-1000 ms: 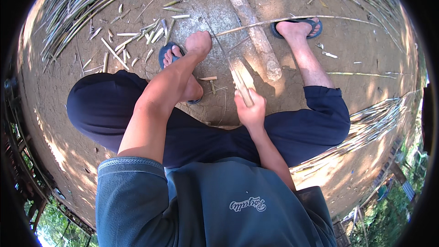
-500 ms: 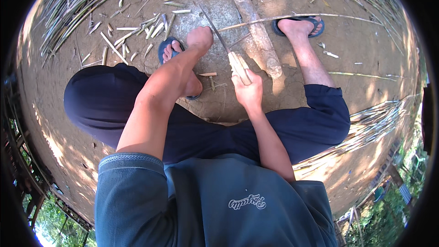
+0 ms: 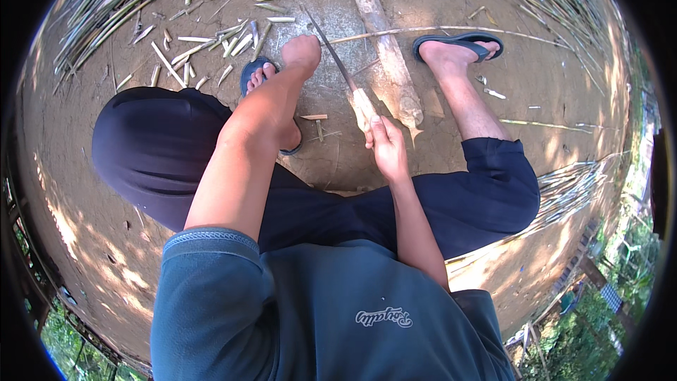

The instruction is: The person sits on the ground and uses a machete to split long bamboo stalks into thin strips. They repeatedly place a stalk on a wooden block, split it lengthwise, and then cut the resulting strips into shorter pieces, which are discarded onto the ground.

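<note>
My left hand (image 3: 302, 53) is closed in a fist by the near end of a long thin stalk (image 3: 451, 28), which it appears to grip. Its fingers are mostly out of sight. The stalk runs to the right across a pale log (image 3: 381, 42) on the ground. In my right hand (image 3: 386, 144) is a long knife with a pale wooden handle (image 3: 363, 107), thumb lying along the handle. The dark narrow blade (image 3: 330, 46) points away and to the left, passing over the stalk just right of my left fist.
Short cut stalk pieces (image 3: 243, 44) lie scattered at the left. Bundles of long stalks (image 3: 113, 17) spread at the far left, far right and near right. My sandalled feet (image 3: 458, 49) stand either side of the log. A small split piece (image 3: 314, 117) lies near my left foot.
The view has shifted slightly. My right thumb now lies along the knife handle, where the fingers were wrapped more tightly before. My left fist stays by the stalk's end.
</note>
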Action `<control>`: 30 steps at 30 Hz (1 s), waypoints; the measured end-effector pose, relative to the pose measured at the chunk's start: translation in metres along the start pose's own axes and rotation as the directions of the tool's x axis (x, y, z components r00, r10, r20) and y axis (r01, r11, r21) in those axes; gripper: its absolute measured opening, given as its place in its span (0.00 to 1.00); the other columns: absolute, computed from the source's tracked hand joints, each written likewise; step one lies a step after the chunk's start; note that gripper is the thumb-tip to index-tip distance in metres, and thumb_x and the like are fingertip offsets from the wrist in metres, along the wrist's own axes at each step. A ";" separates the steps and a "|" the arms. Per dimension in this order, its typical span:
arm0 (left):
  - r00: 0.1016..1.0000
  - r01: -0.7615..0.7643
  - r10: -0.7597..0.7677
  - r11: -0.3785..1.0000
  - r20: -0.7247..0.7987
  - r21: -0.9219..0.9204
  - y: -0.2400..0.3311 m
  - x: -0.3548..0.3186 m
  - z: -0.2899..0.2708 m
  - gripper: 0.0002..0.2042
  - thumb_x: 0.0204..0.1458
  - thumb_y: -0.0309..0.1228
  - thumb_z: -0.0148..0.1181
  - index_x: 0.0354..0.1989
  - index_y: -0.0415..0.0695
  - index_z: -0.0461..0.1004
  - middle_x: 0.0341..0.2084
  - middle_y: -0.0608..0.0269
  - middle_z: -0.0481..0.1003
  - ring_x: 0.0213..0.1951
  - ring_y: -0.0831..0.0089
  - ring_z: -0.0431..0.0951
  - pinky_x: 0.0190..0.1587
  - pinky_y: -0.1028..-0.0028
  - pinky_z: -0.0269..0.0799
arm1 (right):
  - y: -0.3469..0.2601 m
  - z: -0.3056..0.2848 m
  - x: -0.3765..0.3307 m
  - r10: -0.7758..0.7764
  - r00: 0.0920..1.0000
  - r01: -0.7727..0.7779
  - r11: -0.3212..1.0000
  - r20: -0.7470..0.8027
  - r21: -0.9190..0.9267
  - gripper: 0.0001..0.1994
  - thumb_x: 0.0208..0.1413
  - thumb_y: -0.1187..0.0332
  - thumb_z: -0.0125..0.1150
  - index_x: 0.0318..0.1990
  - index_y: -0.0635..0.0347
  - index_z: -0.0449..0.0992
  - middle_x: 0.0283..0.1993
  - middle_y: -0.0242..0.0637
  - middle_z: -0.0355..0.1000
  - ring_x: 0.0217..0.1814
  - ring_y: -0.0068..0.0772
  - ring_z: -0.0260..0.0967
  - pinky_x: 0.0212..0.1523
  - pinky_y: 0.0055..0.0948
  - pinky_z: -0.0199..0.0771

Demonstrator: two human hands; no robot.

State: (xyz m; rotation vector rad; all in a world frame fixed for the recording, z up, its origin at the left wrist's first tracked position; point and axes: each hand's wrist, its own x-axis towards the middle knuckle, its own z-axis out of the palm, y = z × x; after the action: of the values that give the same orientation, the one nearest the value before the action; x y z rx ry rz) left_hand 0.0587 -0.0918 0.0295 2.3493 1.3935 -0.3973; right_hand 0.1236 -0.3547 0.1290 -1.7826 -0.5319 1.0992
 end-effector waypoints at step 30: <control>0.998 -0.006 0.011 0.996 -0.060 0.084 0.005 0.001 -0.011 0.12 0.55 0.29 0.49 0.36 0.45 0.82 0.35 0.54 0.81 0.40 0.58 0.83 0.39 0.62 0.79 | -0.026 -0.004 -0.043 -0.170 0.970 0.137 0.973 -0.175 -0.184 0.15 0.66 0.65 0.49 0.37 0.68 0.77 0.17 0.24 0.60 0.20 0.13 0.55 0.20 0.21 0.53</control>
State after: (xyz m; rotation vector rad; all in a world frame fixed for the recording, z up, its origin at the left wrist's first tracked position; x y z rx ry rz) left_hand 0.0644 -0.0887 0.0395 2.4527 1.4191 -0.3918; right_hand 0.1084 -0.3767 0.1718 -1.9353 -0.6521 0.7858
